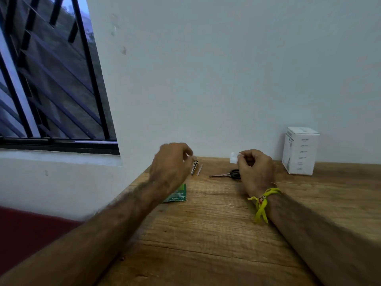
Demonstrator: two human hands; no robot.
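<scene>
Early stage, I judge. Over the wooden table (206,223) my left hand (171,164) curls above the metal clipper (194,167), but I can't tell if it grips anything. My right hand (255,168) pinches a white scrap (233,157), raised. Around: white box (300,150), green packet (177,195), scissors (224,174), swab (200,169). Nothing blocks.

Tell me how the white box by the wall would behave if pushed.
The white box stands upright, taller than wide, so a push near its top would probably tip it. It looks like thin cardboard, so likely light and dentable. A low push should slide it along the wooden table.
</scene>
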